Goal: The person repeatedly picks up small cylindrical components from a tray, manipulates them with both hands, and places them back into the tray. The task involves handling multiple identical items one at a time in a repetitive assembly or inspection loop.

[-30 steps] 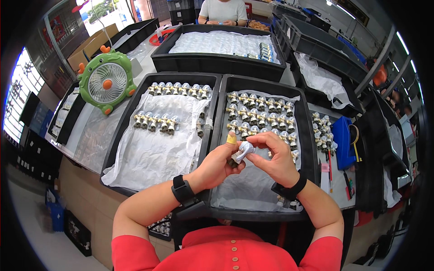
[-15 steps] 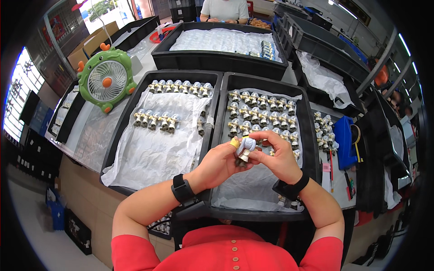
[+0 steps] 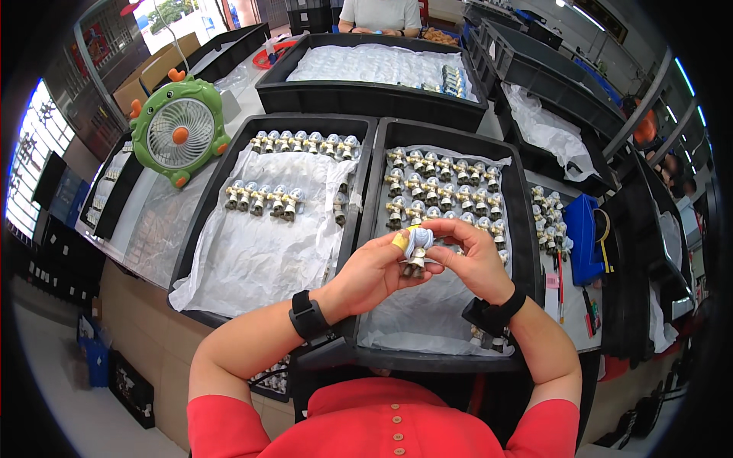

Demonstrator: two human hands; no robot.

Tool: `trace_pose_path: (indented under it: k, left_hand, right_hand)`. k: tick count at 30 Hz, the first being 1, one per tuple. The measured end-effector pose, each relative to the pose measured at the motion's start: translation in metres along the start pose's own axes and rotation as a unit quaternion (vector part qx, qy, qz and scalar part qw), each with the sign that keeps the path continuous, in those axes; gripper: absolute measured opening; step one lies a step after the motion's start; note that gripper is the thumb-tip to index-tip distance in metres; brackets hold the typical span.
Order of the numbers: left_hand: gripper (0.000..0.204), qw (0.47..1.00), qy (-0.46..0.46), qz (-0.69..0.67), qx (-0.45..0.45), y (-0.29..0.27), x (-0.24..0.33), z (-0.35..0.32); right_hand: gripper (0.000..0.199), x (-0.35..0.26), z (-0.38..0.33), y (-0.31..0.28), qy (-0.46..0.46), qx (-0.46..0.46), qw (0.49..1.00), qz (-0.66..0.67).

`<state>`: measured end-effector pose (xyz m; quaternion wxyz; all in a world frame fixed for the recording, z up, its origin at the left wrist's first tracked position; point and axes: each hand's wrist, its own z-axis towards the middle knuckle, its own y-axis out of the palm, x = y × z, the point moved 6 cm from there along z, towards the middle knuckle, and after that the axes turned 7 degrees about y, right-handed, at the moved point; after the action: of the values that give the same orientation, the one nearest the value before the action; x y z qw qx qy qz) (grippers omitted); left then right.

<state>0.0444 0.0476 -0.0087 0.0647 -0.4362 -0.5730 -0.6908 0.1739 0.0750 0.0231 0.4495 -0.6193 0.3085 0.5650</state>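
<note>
Between both hands I hold a small figurine [image 3: 418,244] with pale blue hair, a white outfit and dark feet, above the right-hand black tray [image 3: 524,229]. My left hand [image 3: 372,272] is closed around its left side, with a yellow cover over the thumb tip. From the other side, the fingers and thumb of my right hand [image 3: 474,262] pinch it near the head. Similar figurines [image 3: 447,183] lie in rows on the tray's paper beyond my hands. The left-hand tray [image 3: 205,214] carries two rows of figurines [image 3: 263,201] and a few along its right side.
A green fan [image 3: 179,130] stands at the left. Behind the trays is a larger black tray [image 3: 366,103] with paper-covered contents, and a person [image 3: 379,15] sits beyond it. On the right are a blue bin [image 3: 584,237], more figurines [image 3: 548,217], a brush [image 3: 560,294] and stacked crates [image 3: 542,76].
The figurine has turned slightly between my fingers, showing more of its legs. Both hands stay at nearly the same place over the tray.
</note>
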Motion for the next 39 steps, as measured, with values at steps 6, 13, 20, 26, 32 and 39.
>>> trace_pose_path:
  k: [6,13,20,26,32,39]
  left_hand:
    - [0.038,1.000,-0.005,0.000,0.003,-0.003,-0.001,0.001]
    - [0.039,1.000,-0.002,-0.008,0.003,-0.004,-0.002,0.001]
    - [0.038,1.000,-0.005,-0.013,-0.002,-0.004,-0.002,0.001]
    - [0.038,1.000,-0.006,-0.014,0.002,-0.003,-0.001,0.000]
    - [0.038,1.000,-0.003,-0.020,-0.015,-0.005,0.001,-0.002]
    - [0.034,1.000,0.020,-0.014,-0.001,0.004,0.009,-0.002]
  right_hand:
    - [0.029,0.004,0.000,0.001,0.017,-0.006,0.999,0.026]
    - [0.030,0.005,0.000,0.001,0.020,-0.011,1.000,0.021]
    - [0.031,0.002,0.000,0.001,0.023,-0.021,0.999,0.014]
    - [0.033,0.000,0.000,0.001,0.031,-0.027,0.999,0.008]
    - [0.031,0.001,0.003,0.002,0.027,-0.020,0.999,-0.008]
    - [0.030,0.003,0.000,-0.004,0.023,-0.014,0.999,0.045]
